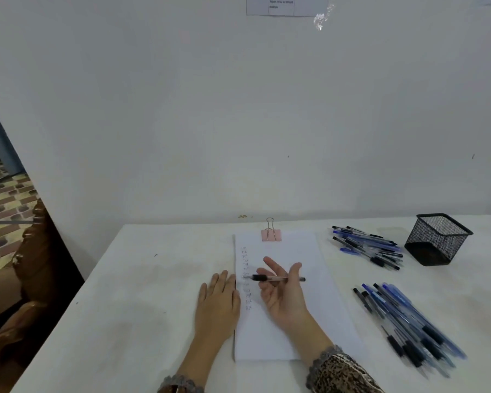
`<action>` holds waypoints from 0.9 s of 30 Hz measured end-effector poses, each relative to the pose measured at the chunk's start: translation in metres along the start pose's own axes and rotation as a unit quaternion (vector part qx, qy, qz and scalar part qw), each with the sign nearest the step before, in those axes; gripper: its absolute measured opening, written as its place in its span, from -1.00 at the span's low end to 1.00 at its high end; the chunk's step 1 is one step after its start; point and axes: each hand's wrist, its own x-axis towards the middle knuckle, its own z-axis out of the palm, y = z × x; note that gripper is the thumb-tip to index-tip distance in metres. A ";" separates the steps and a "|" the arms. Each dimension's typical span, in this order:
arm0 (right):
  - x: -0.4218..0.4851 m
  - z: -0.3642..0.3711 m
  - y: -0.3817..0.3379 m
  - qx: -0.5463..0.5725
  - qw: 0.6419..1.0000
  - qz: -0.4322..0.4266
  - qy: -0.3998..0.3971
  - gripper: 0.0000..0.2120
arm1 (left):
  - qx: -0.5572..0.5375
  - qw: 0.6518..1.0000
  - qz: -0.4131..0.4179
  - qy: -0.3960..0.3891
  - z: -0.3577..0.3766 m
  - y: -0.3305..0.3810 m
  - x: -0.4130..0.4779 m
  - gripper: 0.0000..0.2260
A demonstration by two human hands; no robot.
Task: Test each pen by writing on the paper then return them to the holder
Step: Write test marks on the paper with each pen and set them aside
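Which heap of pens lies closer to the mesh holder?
The far heap, right beside the black mesh pen holder; the near heap lies closer to the person.

Down the left side of my paper (281,316), in the lower middle of the frame, runs a column of short handwritten words (245,260), one under another. Each looks like "Test", though the strokes are faint and blurred. The printed sheet (284,5) at the top edge of the frame carries a few lines too small to read.

Two hands (217,300) (284,296), one held pen (268,278), two pen piles (369,245) (408,321), one holder (437,242), one paper (295,245), one clip (271,234).
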 end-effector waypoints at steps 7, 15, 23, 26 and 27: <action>-0.002 -0.003 0.007 -0.117 0.987 -0.109 -0.020 -0.70 | -0.009 1.000 -0.001 -0.001 0.001 -0.001 0.000 -0.57; -0.007 -0.011 0.019 -0.421 0.877 -0.230 -0.022 -0.61 | -0.013 1.000 0.000 -0.005 0.001 -0.001 0.000 -0.57; -0.012 -0.004 0.028 -0.490 0.845 -0.214 -0.029 -0.50 | -0.001 1.000 -0.001 -0.007 0.002 0.000 0.001 -0.58; -0.009 -0.004 0.030 -0.500 0.841 -0.203 -0.041 -0.52 | 0.001 1.000 -0.002 -0.008 0.002 0.001 0.001 -0.58; -0.010 -0.003 0.031 -0.505 0.838 -0.201 -0.051 -0.53 | 0.002 1.000 -0.002 -0.010 0.002 0.000 0.001 -0.58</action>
